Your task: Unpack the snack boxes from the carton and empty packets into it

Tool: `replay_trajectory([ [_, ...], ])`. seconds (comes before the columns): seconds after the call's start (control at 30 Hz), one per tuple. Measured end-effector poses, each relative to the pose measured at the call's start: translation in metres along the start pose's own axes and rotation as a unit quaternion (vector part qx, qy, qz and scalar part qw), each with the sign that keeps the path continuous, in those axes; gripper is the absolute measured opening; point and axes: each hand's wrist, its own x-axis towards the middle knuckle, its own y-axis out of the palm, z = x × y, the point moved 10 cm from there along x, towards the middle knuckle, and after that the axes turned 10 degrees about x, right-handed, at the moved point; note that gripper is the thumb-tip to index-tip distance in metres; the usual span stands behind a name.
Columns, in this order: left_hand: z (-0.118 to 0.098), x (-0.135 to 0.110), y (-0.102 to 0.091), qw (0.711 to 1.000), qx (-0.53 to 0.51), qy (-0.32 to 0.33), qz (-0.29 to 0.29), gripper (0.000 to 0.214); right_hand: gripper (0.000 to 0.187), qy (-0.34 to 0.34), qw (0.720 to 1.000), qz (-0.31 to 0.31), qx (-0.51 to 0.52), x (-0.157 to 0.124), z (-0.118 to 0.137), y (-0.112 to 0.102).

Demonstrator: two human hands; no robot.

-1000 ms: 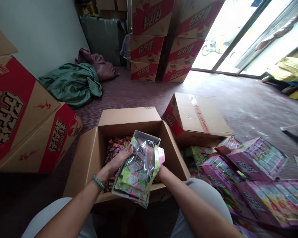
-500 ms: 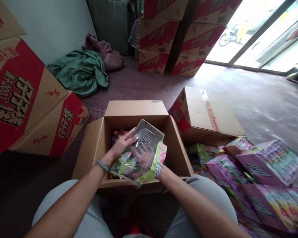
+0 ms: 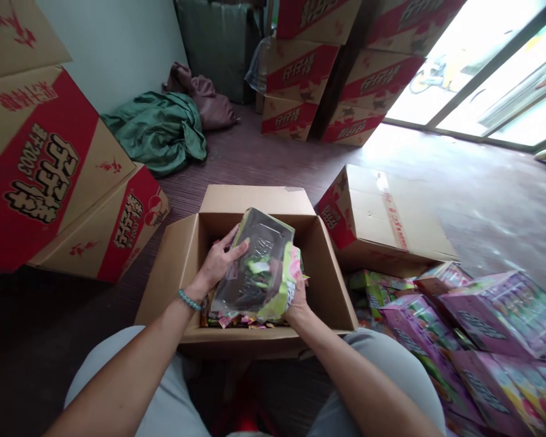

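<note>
Both hands hold a clear plastic display box (image 3: 259, 249) with a green and pink printed edge, tilted over an open cardboard carton (image 3: 333, 285). My left hand (image 3: 221, 261), with a bead bracelet at the wrist, grips the box's left side, thumb on its clear face. At the box's right edge, my right hand (image 3: 298, 298) is closed around the printed card, its fingers partly hidden. A few green wrapped pieces (image 3: 258, 267) show through the plastic. Small colourful wrapped sweets (image 3: 241, 320) lie in the carton below.
A taped carton (image 3: 391, 212) stands to the right, with purple display boxes (image 3: 486, 309) piled before it. Red and brown cartons (image 3: 50, 164) are stacked on the left, more (image 3: 300, 73) at the back. Green cloth (image 3: 164, 130) lies on the floor near the wall.
The plastic box has tilted and shifted slightly up and left. Fewer green pieces show in it now. My right hand has moved from beneath it to its right edge.
</note>
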Motion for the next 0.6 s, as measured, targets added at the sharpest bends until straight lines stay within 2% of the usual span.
replay_trajectory([
  [0.07, 0.001, 0.003, -0.031, 0.996, 0.021, -0.002, -0.085, 0.070, 0.028, -0.031, 0.984, -0.042, -0.171, 0.008, 0.005, -0.026],
  [0.13, -0.001, 0.003, -0.055, 0.987, 0.047, 0.010, -0.153, 0.065, 0.041, -0.037, 0.931, -0.049, -0.359, 0.013, 0.002, -0.044],
  [0.17, -0.003, 0.003, -0.061, 0.984, 0.055, 0.020, -0.169, 0.063, 0.050, -0.031, 0.903, -0.045, -0.426, 0.014, -0.002, -0.049],
  [0.2, -0.004, 0.003, -0.064, 0.983, 0.057, 0.029, -0.173, 0.063, 0.057, -0.025, 0.887, -0.038, -0.459, 0.015, -0.006, -0.053],
  [0.23, -0.004, 0.002, -0.063, 0.984, 0.054, 0.034, -0.169, 0.063, 0.061, -0.020, 0.894, -0.033, -0.445, 0.014, -0.008, -0.056],
  [0.27, -0.004, 0.002, -0.060, 0.985, 0.047, 0.035, -0.163, 0.065, 0.059, -0.022, 0.917, -0.036, -0.398, 0.012, -0.008, -0.058],
  [0.33, -0.003, -0.001, -0.050, 0.988, 0.029, 0.037, -0.146, 0.065, 0.040, -0.031, 0.969, -0.052, -0.239, 0.004, 0.000, -0.061],
  [0.4, -0.004, -0.005, -0.037, 0.992, 0.014, 0.042, -0.122, 0.061, 0.029, -0.041, 0.993, -0.062, -0.088, -0.007, 0.012, -0.063],
  [0.43, -0.006, -0.007, -0.027, 0.994, 0.005, 0.047, -0.099, 0.058, 0.029, -0.056, 0.996, -0.058, -0.046, -0.014, 0.020, -0.062],
  [0.5, -0.006, -0.012, -0.003, 0.998, -0.030, 0.042, -0.025, 0.055, 0.028, -0.119, 0.991, -0.030, -0.057, -0.029, 0.043, -0.055],
  [0.6, 0.003, -0.025, 0.030, 0.990, -0.120, -0.019, 0.069, 0.059, 0.028, -0.231, 0.949, 0.035, -0.209, -0.058, 0.072, -0.029],
])
